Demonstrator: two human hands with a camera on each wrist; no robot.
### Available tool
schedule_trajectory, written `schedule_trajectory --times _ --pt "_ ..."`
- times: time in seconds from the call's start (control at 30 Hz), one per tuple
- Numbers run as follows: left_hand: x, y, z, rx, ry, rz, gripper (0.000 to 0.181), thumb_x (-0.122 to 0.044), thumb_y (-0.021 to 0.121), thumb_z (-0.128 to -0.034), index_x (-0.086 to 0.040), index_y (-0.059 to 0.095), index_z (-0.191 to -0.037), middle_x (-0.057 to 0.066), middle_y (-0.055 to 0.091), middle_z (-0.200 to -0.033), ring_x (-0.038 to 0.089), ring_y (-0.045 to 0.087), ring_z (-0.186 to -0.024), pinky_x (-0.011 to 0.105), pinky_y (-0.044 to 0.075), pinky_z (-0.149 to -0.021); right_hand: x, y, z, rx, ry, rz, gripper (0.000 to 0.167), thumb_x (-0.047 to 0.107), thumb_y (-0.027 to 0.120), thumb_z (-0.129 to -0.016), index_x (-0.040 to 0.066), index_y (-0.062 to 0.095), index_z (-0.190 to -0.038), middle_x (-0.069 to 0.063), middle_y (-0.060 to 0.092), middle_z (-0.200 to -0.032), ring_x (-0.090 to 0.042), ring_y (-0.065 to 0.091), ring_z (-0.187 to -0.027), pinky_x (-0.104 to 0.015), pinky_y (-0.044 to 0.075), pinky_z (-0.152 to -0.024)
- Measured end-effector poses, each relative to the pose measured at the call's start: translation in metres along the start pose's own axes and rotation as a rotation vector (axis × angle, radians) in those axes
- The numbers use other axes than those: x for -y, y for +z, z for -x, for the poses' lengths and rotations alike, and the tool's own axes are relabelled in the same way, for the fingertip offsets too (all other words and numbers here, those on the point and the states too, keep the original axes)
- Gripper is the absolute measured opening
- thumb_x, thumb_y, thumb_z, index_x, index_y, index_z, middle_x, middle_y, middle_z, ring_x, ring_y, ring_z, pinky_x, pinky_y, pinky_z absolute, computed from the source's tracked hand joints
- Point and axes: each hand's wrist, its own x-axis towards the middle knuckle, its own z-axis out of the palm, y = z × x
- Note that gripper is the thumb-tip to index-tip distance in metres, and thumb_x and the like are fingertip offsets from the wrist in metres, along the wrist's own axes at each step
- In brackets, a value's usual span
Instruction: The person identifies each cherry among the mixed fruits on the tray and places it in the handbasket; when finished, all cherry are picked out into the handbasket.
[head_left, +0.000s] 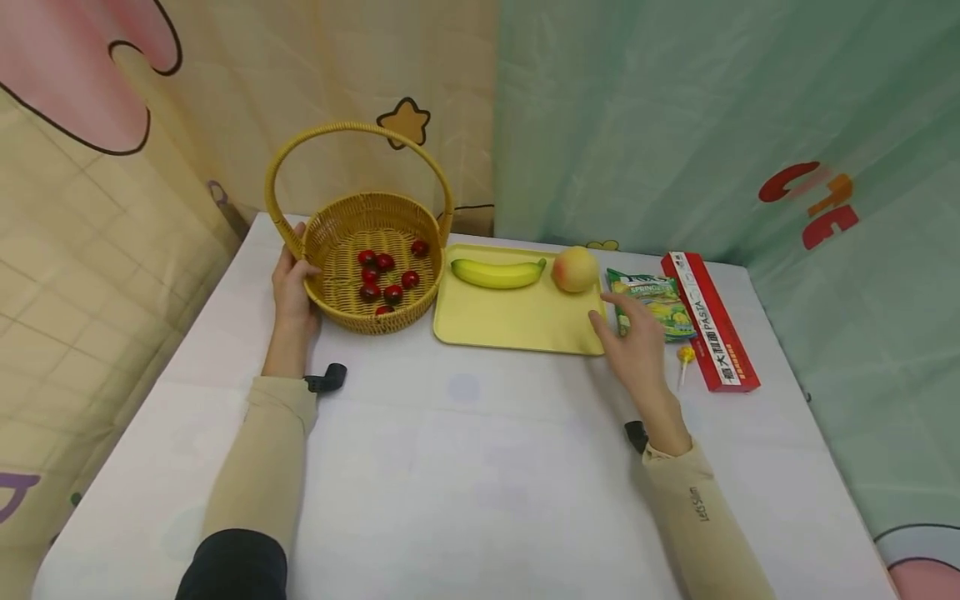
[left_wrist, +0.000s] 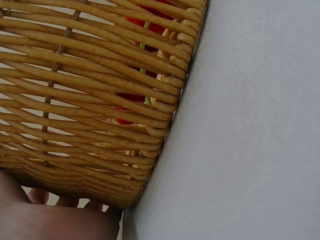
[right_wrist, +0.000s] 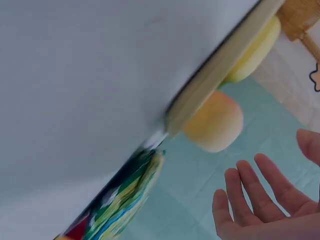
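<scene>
My left hand (head_left: 295, 292) grips the left side of a woven basket (head_left: 352, 321), thumb at the rim near the handle's base. Several dark red cherries (head_left: 393, 293) lie inside it; in the left wrist view they show through the weave (left_wrist: 75, 105). My right hand (head_left: 633, 342) hovers at the right end of a yellow tray (head_left: 517, 325), fingers extended and apart, holding nothing. On the tray lie a banana (head_left: 498, 274) and, nearer that hand, a peach (head_left: 575, 269). The right wrist view shows a gap between the fingers (right_wrist: 245, 195) and the peach (right_wrist: 215, 122).
Right of the tray lies a green snack bag (head_left: 656, 304), partly behind my right hand. Beside it are a red pasta box (head_left: 708, 321) and a yellow lollipop (head_left: 686, 355). Curtains (head_left: 637, 125) hang behind the white table (head_left: 465, 483).
</scene>
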Motion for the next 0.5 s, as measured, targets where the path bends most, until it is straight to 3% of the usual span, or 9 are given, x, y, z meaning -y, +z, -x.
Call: schedule_trajectory --times 0.23,0.5 --pt "0.005 0.007 -0.004 0.004 -0.007 0.009 0.075 0.008 0.042 -0.0923 -0.027 0.049 -0.159 -0.008 0.041 -0.167 0.016 0.036 -0.152 0.029 0.027 -0.125 -0.019 -0.025 0.017 0.127 0.034 0.111 0.057 0.035 0.067 -0.104 0.004 0.055 -0.149 -0.022 0.049 -0.159 -0.044 0.040 -0.150 -0.066 0.030 -0.120" --pt "-0.002 0.004 0.000 0.011 -0.020 -0.037 0.072 0.008 0.045 -0.0968 -0.026 0.046 -0.161 -0.007 0.037 -0.170 0.012 0.032 -0.154 0.026 0.025 -0.126 -0.036 -0.041 0.020 0.190 0.023 0.149 0.062 0.039 0.062 -0.106 0.003 0.049 -0.154 -0.024 0.037 -0.165 -0.045 0.028 -0.157 -0.070 0.024 -0.121"
